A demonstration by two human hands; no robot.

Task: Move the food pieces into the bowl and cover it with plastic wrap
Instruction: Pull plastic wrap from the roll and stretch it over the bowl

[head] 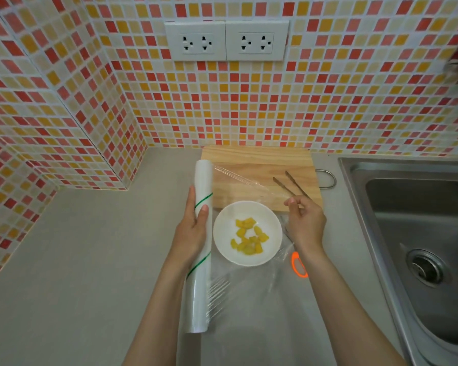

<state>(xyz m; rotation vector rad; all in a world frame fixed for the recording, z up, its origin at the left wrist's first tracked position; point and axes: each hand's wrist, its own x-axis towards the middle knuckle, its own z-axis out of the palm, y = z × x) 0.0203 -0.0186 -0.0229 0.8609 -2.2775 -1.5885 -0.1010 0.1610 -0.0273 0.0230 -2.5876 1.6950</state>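
A white bowl (247, 233) stands on the grey counter just in front of the wooden cutting board (257, 167). Several yellow food pieces (249, 239) lie inside it. My left hand (193, 228) grips a long white roll of plastic wrap (201, 260) left of the bowl. A clear sheet of wrap (249, 294) stretches from the roll to the right, over the bowl and the board's corner. My right hand (306, 224) pinches the far edge of that sheet, right of the bowl.
Brown chopsticks (291, 184) lie on the cutting board near my right hand. An orange-handled tool (298, 265) lies under my right wrist. A steel sink (418, 233) fills the right side. Tiled walls close the back and left.
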